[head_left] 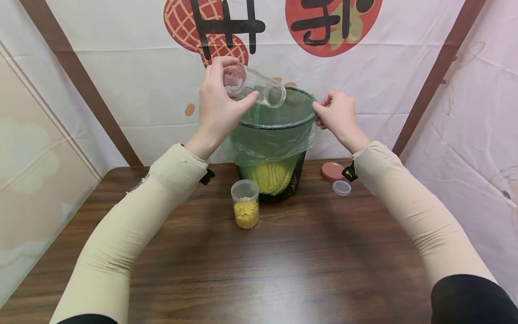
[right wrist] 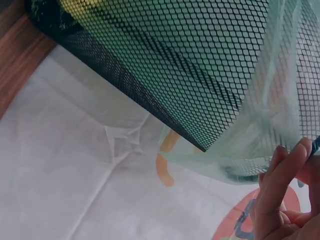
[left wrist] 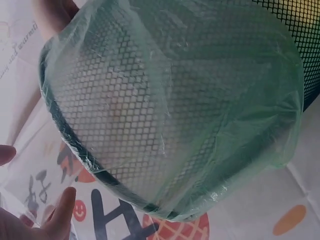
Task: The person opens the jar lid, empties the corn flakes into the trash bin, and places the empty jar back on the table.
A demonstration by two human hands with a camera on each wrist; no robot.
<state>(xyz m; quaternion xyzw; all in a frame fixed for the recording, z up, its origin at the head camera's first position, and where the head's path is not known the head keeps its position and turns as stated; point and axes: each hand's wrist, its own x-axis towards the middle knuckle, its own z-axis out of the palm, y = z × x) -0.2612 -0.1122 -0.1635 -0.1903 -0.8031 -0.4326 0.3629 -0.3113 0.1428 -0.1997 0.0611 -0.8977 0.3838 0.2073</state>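
Observation:
In the head view, my left hand [head_left: 220, 103] grips a clear plastic jar [head_left: 259, 82], tilted on its side above a black mesh waste bin [head_left: 298, 173]. The jar looks see-through, with no contents visible. My right hand [head_left: 339, 116] pinches the bin's rim at the right, where a thin green bag [head_left: 263, 146] is folded over it; the right wrist view shows these fingertips [right wrist: 302, 147] on the rim. Part of the left hand [left wrist: 37, 225] appears in the left wrist view, without the jar. Something yellow [head_left: 273, 176] shows through the lower mesh.
An open clear jar of yellow crumbly bits [head_left: 247, 213] stands on the wooden table [head_left: 323, 256] in front of the bin. A pink lid [head_left: 332, 171] and a small clear lid [head_left: 341, 188] lie to the right. A printed cloth [head_left: 137, 85] hangs behind.

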